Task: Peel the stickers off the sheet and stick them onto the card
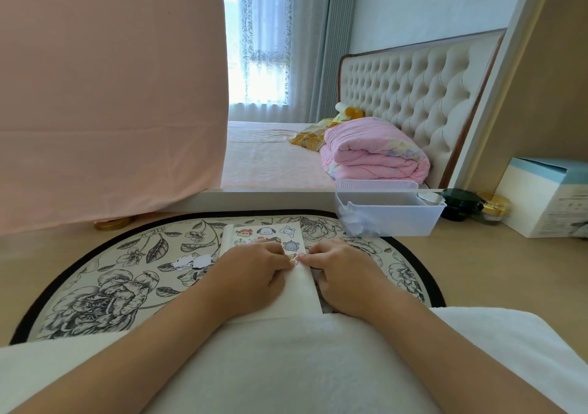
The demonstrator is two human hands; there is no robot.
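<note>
Both hands are seen low on a white paper laid on a round floral mat on the table. The left hand and right hand are curled, and their fingertips meet at the paper's middle, where a small sticker is pinched between them. Which hand carries most of the grip cannot be told. Cartoon stickers are shown on the paper's 12 o'clock part, while the 6 o'clock part is blank. Whether this paper is the sheet or the card cannot be told. A second white edge is exposed along its 9 o'clock side. White cut-out scraps are left on the mat at 9 o'clock of the hands, apart from the paper. A clear plastic bin is placed at 2 o'clock, overlapping the mat's rim. A dark jar and a gold-lidded jar are set just beyond the bin at 3 o'clock, then a white and blue box. A pink cloth is hung at 10 o'clock, with a gold lid at its foot. A bed with a folded pink quilt is seen past the table at 12 to 1 o'clock. White fabric is spread at 6 o'clock, under the forearms.
</note>
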